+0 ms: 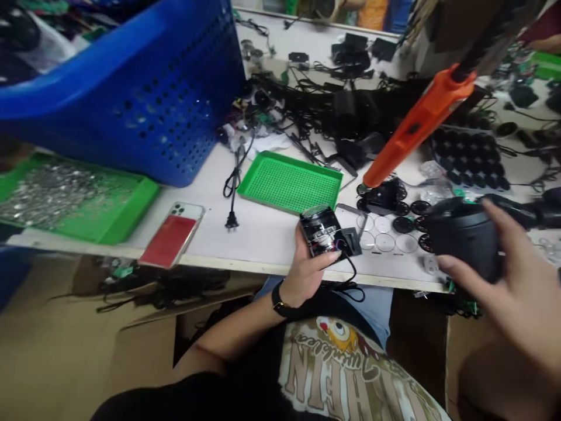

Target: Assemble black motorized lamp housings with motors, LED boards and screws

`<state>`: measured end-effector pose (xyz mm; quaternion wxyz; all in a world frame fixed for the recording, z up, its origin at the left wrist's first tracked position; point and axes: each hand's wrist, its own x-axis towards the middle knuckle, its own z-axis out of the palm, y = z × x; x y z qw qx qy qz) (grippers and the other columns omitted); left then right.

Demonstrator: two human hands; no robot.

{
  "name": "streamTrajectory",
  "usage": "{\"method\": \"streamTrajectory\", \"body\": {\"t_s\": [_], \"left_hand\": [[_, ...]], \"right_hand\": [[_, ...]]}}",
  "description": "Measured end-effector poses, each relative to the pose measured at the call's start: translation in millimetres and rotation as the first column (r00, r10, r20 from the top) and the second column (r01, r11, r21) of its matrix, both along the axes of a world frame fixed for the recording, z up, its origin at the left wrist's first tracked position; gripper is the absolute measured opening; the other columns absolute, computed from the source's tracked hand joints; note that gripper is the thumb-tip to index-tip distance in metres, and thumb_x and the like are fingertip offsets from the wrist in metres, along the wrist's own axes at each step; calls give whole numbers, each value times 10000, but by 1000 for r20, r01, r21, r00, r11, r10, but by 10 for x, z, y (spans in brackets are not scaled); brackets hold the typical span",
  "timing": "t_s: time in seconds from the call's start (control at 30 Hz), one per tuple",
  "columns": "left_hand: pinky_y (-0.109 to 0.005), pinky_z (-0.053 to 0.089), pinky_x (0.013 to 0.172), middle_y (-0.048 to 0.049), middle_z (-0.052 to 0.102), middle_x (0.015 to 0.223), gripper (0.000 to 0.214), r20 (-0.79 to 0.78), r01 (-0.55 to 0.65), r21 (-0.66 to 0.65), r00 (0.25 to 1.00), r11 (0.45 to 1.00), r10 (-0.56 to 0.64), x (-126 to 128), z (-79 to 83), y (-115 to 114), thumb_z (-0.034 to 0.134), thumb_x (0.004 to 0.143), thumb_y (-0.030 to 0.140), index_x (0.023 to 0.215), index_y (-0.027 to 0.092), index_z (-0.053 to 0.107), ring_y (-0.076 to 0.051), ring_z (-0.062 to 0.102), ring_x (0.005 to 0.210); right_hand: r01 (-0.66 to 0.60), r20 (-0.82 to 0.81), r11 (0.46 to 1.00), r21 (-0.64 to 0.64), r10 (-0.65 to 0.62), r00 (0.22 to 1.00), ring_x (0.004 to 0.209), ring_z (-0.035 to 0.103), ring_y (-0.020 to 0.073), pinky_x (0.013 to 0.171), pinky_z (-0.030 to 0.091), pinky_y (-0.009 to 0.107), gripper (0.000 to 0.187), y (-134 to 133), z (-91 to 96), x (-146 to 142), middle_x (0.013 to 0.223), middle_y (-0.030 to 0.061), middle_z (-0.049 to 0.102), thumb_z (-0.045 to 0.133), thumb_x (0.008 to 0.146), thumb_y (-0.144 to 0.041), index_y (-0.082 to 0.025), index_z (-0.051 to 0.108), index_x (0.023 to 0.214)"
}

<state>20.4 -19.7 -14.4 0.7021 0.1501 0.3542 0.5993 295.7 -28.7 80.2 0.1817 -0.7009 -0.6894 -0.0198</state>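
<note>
My left hand (309, 266) is wrapped round a black device with an open housing (319, 231); coloured wires and shiny metal show inside it, and a black cord hangs from its lower right. Over the right side of the bench, my right hand (512, 275) grips a black plastic housing (464, 237), slightly blurred. Between the hands lie several clear rings (384, 241) and black round discs (403, 224). An orange electric screwdriver (416, 128) hangs tilted above them, its tip near the discs.
A green perforated tray (291, 181) lies mid-bench. At left stand a large blue basket (175, 88), a green tray of small metal parts (127, 216) and a red-backed phone (170, 237). A plugged cord (232, 219) lies nearby. Black cables and parts (350, 111) crowd the back.
</note>
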Motion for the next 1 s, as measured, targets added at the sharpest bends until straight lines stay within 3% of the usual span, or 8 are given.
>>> {"method": "streamTrajectory", "body": {"t_s": [0.13, 0.27, 0.4, 0.5, 0.63, 0.8, 1.0], "left_hand": [[-474, 435, 1172, -51, 612, 1441, 721, 150, -107, 36, 984, 994, 100, 79, -24, -82, 744, 754, 382, 1427, 330, 491, -295, 561, 1376], [-450, 364, 1252, -40, 552, 1553, 638, 197, -195, 48, 963, 980, 182, 135, -51, -142, 612, 890, 545, 1474, 323, 478, -276, 442, 1511], [-406, 312, 1291, -22, 502, 1608, 602, 240, -251, 113, 946, 961, 219, 158, -95, -151, 571, 945, 575, 1480, 316, 481, -238, 402, 1544], [-437, 332, 1276, -23, 489, 1617, 643, 235, -221, 120, 953, 968, 188, 142, -120, -142, 561, 945, 562, 1527, 322, 431, -256, 379, 1559], [-463, 386, 1227, -6, 485, 1616, 774, 248, -148, 62, 960, 987, 128, 87, -144, -139, 659, 831, 417, 1553, 359, 387, -296, 418, 1529], [-442, 341, 1254, -5, 481, 1618, 855, 295, -123, 85, 951, 989, 93, 45, -163, -143, 680, 724, 250, 1535, 322, 423, -305, 405, 1533], [-427, 286, 1295, -37, 565, 1545, 573, 332, -211, 101, 928, 972, 167, 106, -118, -130, 564, 942, 417, 1491, 273, 490, -272, 395, 1547]], "right_hand": [[-230, -110, 973, -3, 228, 967, 1045, 699, 412, 805, 591, 562, 965, 69, -35, -1088, 1288, 196, 677, 532, 862, -806, -266, 328, 1636], [-280, -80, 959, 46, 283, 956, 959, 668, 373, 697, 577, 469, 975, 149, -217, -1515, 1165, 185, 650, 607, 845, -771, -234, 351, 1618], [-300, -83, 952, 64, 304, 949, 1012, 663, 377, 730, 574, 463, 948, 154, -316, -1566, 1208, 191, 645, 641, 852, -734, -252, 349, 1614], [-293, -132, 954, 60, 298, 945, 1120, 659, 394, 828, 575, 487, 931, 164, -315, -1510, 1271, 200, 642, 673, 866, -677, -244, 339, 1619], [-241, -169, 970, 23, 241, 956, 1223, 638, 418, 941, 552, 546, 938, 183, -291, -1423, 1364, 221, 625, 687, 869, -654, -227, 335, 1626], [-220, -188, 975, -8, 215, 958, 1270, 624, 420, 999, 533, 581, 961, 177, -272, -1379, 1465, 220, 589, 679, 861, -680, -229, 330, 1634], [-193, -146, 978, -75, 181, 973, 1188, 648, 398, 978, 541, 570, 1007, 132, -245, -1514, 1352, 198, 628, 611, 850, -766, -211, 315, 1636]]}}
